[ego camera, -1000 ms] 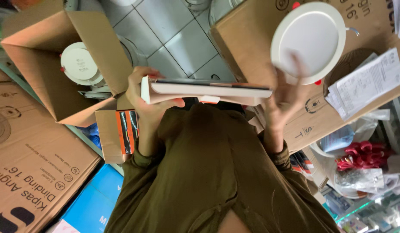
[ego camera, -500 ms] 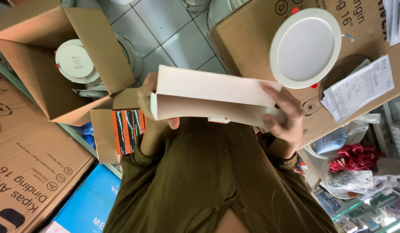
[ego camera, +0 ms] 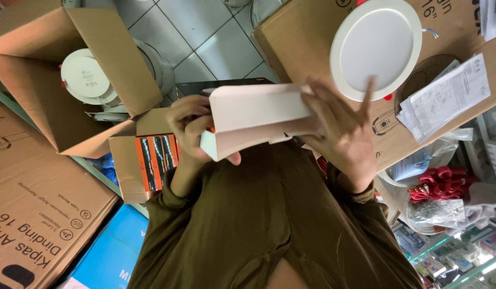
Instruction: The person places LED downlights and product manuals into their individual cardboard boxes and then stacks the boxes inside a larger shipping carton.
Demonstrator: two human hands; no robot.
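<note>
Held close above the lap, a flat white carton point(ego camera: 258, 120) has its end flap open. The left hand point(ego camera: 197, 131) grips its left end, fingers curled round the edge; the right hand point(ego camera: 344, 134) lies spread against its right side. Packing appears unfinished: the round white panel light point(ego camera: 376, 48) lies apart on a brown cardboard box point(ego camera: 301, 43) beyond. Further left, an open cardboard box point(ego camera: 50, 112) holds similar lights point(ego camera: 86, 77).

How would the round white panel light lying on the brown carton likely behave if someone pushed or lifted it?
The round white panel light looks flat and thin, so it would probably slide rather than roll on the brown carton. Its smooth face suggests it may be slippery to grip. A metal spring clip sticks out at its edge, so it might snag when pushed that way.
</note>
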